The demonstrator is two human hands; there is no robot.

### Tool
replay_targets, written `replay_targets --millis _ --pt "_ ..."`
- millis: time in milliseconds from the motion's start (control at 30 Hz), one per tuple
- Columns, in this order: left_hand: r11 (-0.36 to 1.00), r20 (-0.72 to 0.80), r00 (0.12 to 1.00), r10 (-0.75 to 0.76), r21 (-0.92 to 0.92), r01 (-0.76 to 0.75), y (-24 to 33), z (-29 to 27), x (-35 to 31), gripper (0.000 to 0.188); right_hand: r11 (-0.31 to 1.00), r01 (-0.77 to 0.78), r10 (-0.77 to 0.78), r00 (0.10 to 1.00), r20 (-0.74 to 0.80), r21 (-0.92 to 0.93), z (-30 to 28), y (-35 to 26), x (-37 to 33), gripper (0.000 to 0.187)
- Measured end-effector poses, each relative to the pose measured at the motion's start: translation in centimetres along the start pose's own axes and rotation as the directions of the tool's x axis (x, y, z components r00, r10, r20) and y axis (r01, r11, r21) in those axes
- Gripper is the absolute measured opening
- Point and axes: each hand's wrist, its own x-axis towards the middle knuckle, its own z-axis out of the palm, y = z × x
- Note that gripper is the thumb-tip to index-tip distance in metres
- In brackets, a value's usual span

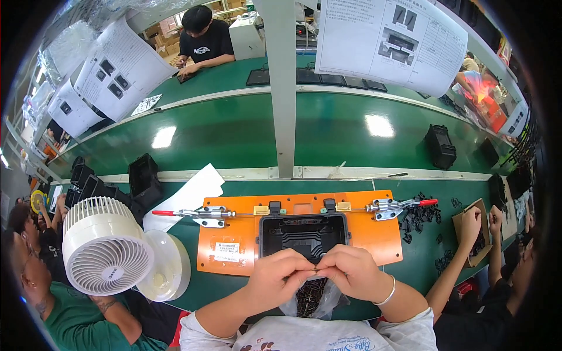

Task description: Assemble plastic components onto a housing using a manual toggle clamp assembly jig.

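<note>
My left hand (280,282) and my right hand (355,274) meet in front of my chest, thumbs and fingertips pinched together. Between the fingertips is something thin and small, too tiny to make out. Just beyond my hands, an open black plastic case (304,223) sits in an orange fixture plate (234,238); my fingers overlap its near edge. Below my hands, a clear plastic bag (336,302) holds many thin dark metal pins or screws (310,297). Toggle clamps with red handles flank the case, one at the left (212,215) and one at the right (385,209).
A white fan (107,245) stands left of the fixture, near white paper (196,190) and black cases (144,180). Small black parts (418,217) lie in piles at right, where a neighbour's arm (456,263) reaches a cardboard box (481,222). A metal post (283,88) rises beyond the fixture.
</note>
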Motion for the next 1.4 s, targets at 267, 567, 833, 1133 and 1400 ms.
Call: replay_targets --millis 267,567,833,1133,1400 --pt "0.939 -0.257 0.96 0.113 0.343 -0.019 -3.8 -3.6 2.4 0.01 0.815 -0.033 -0.091 0.979 -0.184 -0.578 -4.7 5.5 2.6 0.012" --pt "0.736 -0.182 0.975 0.132 0.676 0.027 -8.5 -6.1 2.2 0.012 0.824 -0.016 -0.07 0.989 -0.13 -0.566 -4.3 7.2 2.3 0.02" --pt "0.666 -0.046 0.994 0.098 0.745 -0.031 -8.3 -6.5 1.6 0.026 0.8 -0.14 0.002 0.973 -0.23 -0.583 -7.1 5.7 -1.0 0.03" --pt "0.686 0.066 0.997 0.043 0.724 -0.078 -5.3 -4.6 3.6 0.054 0.699 -0.703 0.247 0.067 -0.967 0.13 -15.4 13.7 -10.7 0.066" --pt "0.695 0.312 0.901 -0.301 0.719 -0.017 -6.5 2.8 9.9 0.069 0.368 0.259 0.919 0.044 -0.392 0.893 -19.0 18.7 -10.1 0.033"
